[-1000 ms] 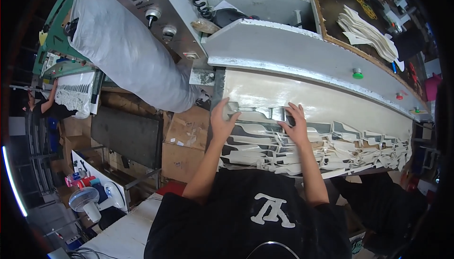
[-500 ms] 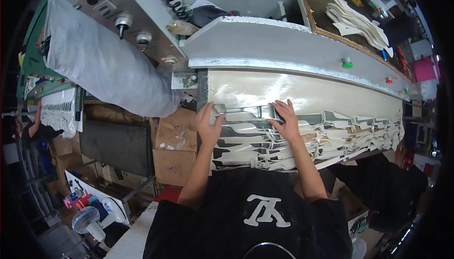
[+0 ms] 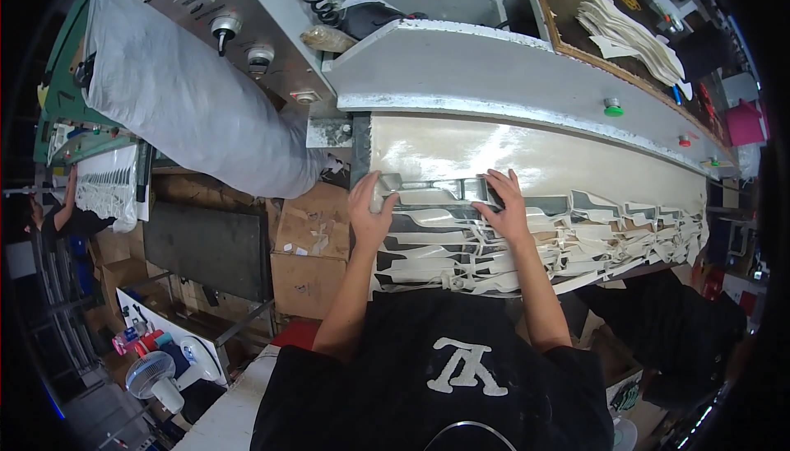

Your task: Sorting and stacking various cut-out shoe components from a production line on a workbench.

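View shifted; left hand (image 3: 369, 216), right hand (image 3: 508, 217) on metal frame (image 3: 436, 183).

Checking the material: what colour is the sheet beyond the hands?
Cream; the sheet shows best in the head view.

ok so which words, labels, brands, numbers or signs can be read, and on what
Black shirt: large pale lettering, not copied out here.
Grey control panel: small markings, too small to read.
Cardboard box: dark print, too blurred.
Green machine: dark mark, unclear.
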### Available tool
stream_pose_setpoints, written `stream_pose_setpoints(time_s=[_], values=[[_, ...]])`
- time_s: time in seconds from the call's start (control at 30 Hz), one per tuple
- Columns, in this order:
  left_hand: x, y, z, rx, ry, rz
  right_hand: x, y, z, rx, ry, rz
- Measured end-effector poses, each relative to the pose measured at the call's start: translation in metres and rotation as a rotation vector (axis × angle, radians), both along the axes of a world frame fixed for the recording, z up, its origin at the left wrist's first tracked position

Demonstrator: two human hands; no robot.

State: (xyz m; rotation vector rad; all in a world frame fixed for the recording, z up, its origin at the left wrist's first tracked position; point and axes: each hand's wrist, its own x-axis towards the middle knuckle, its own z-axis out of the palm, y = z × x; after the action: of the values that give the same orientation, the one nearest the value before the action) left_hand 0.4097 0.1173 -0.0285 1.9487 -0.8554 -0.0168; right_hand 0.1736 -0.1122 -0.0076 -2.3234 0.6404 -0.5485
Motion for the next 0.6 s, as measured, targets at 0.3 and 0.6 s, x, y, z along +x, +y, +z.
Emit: stream_pose_setpoints(time_s=[0.3, 0.6], values=[[-0.001, 0.001, 0.001, -0.012, 0.039, 0.002, -0.001, 0.002, -0.002, -0.028, -0.036, 0.008], [-0.017, -0.016, 0.038, -0.028, -0.21, 0.154, -0.004, -0.003, 0.004, 0.085, -0.009, 0.002]])
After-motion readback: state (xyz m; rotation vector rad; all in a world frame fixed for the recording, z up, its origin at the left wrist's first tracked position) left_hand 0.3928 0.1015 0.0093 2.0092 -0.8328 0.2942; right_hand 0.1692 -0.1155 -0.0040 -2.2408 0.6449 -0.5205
